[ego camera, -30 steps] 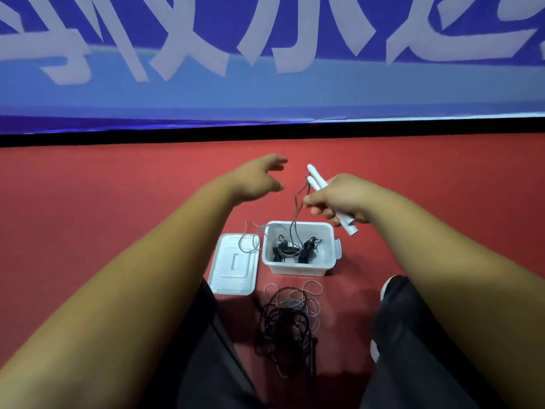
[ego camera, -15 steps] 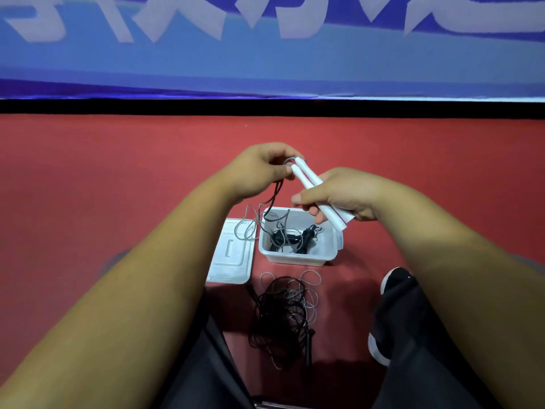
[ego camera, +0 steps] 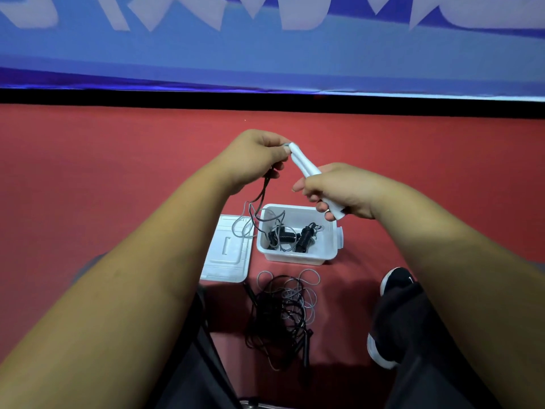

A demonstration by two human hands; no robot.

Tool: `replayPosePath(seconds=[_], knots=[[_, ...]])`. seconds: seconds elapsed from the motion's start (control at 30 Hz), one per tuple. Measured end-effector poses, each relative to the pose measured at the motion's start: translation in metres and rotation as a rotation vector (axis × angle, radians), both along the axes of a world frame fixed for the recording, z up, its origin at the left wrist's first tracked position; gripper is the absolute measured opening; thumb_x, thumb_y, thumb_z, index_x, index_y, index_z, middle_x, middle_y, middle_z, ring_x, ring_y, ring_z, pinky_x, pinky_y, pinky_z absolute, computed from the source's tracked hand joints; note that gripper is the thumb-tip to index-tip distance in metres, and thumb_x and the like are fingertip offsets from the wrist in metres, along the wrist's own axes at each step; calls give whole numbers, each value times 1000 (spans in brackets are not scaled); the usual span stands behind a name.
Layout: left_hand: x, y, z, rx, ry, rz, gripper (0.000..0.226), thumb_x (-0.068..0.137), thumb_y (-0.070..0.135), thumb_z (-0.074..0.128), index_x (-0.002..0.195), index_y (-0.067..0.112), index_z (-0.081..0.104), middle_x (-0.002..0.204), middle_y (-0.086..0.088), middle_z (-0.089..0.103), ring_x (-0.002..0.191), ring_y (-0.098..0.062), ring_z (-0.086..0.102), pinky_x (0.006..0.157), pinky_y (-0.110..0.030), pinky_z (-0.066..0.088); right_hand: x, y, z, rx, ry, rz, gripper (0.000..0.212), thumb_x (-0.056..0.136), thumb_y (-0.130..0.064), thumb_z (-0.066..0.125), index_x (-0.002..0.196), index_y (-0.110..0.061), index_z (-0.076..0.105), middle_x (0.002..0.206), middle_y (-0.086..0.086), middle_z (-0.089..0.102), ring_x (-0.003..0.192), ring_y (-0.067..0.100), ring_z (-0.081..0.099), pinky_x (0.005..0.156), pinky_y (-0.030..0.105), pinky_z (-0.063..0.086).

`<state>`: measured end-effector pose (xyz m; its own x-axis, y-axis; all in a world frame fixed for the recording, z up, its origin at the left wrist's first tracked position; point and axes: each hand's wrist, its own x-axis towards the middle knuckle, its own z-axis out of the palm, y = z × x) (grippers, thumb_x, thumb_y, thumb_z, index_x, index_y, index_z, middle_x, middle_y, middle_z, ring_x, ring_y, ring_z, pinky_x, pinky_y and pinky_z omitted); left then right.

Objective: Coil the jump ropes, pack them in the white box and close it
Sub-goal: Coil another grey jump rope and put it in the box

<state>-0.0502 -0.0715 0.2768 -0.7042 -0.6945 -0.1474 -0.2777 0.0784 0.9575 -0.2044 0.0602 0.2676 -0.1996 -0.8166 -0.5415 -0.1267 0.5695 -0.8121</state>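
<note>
Left hand point(ego camera: 253, 154), spread wide and clear of the rope a second ago, has come across to the top ends of the handles point(ego camera: 303, 168) and closed there. View has also tipped lower. Right hand point(ego camera: 339, 187) much as it was.

Hold: right hand is wrapped round the lower half of the two white handles, which lie side by side and slant up toward 11 o'clock. Left hand's fingers are curled at the handles' top ends, pinching the cord point(ego camera: 263, 193) where it leaves them. Cord hangs slack from that hand toward 6 o'clock. Its grey loops drape over the box point(ego camera: 295, 258) rim at the 10 o'clock corner and onto the lid point(ego camera: 228, 261).

Why, as I read it: the paired handles make a core, and the left hand at the cord's root is placed to start winding. Holding over the box lets the slack feed up without dragging.

Box stands open on the floor, 12 o'clock from the person. Black coils point(ego camera: 295, 236) already lie inside. Lid lies flat at the box's 9 o'clock, just beside it. Tangle point(ego camera: 281, 311) of dark and grey rope lies loose at the box's 6 o'clock. Judged: one rope in hand, more to coil, closing still far off.
</note>
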Motion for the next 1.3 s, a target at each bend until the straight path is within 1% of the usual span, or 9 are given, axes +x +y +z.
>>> replayPosePath(seconds=[0.17, 0.27, 0.4, 0.6, 0.87, 0.93, 1.07, 1.2, 1.3], knots=[[-2, -3, 4, 205, 66, 54, 24, 96, 2, 66, 118, 8, 76, 86, -8, 64, 69, -14, 58, 70, -31, 57, 0, -1, -2, -11, -109, 14, 23, 94, -13, 71, 110, 2, 72, 75, 4, 59, 57, 14, 48, 49, 28, 42], [-4, -4, 5, 329, 103, 116, 22, 93, 0, 67, 113, 6, 73, 78, -7, 66, 68, -17, 60, 69, -33, 58, -1, 0, -1, -29, -139, 25, 20, 100, -15, 65, 106, 1, 74, 74, 3, 59, 58, 14, 50, 50, 27, 42], [0, -8, 4, 347, 56, 28, 13, 96, 9, 70, 109, 9, 71, 89, -8, 69, 83, -24, 70, 88, -40, 60, -3, 5, 4, -34, -57, 34, 12, 103, -23, 62, 97, -14, 67, 64, -4, 49, 54, 14, 49, 56, 29, 47], [13, -15, 0, 284, -37, -155, 16, 103, 13, 62, 116, 10, 71, 100, -6, 71, 97, -20, 69, 97, -37, 53, -4, 5, 2, -66, -42, -40, 10, 101, -23, 60, 95, -17, 63, 64, -5, 38, 50, 12, 28, 49, 24, 23], [9, -8, 8, 408, 167, -72, 12, 102, 11, 62, 109, 9, 71, 86, -3, 71, 89, -18, 74, 90, -36, 63, -2, 6, 7, -145, -152, -78, 23, 98, -39, 68, 101, -16, 67, 67, -5, 31, 52, 12, 22, 50, 24, 17], [7, -6, 10, 398, 199, -90, 10, 102, 15, 62, 106, 13, 71, 82, 1, 70, 82, -15, 72, 91, -36, 61, 0, 6, 7, -230, -102, -68, 30, 94, -47, 75, 101, -19, 67, 66, -5, 33, 53, 14, 25, 50, 26, 20], [8, -3, 13, 308, 214, -96, 8, 102, 18, 62, 103, 18, 70, 76, 7, 67, 69, -6, 62, 77, -28, 53, 3, 6, 2, -375, -20, -45, 35, 86, -50, 81, 87, -27, 55, 69, -1, 42, 54, 16, 32, 49, 26, 31], [9, 0, 16, 284, 232, -106, 10, 104, 17, 60, 99, 14, 68, 82, 1, 69, 75, -11, 64, 79, -26, 60, 7, 2, -4, -436, 50, -60, 37, 86, -51, 81, 101, -22, 64, 77, -1, 59, 64, 19, 55, 55, 35, 49], [9, 4, 17, 231, 240, -111, 14, 106, 15, 56, 96, 12, 65, 82, -1, 71, 74, -12, 66, 74, -25, 59, 11, 1, -9, -436, 4, -49, 48, 79, -51, 83, 115, -21, 69, 84, -1, 66, 71, 16, 59, 66, 38, 52]])
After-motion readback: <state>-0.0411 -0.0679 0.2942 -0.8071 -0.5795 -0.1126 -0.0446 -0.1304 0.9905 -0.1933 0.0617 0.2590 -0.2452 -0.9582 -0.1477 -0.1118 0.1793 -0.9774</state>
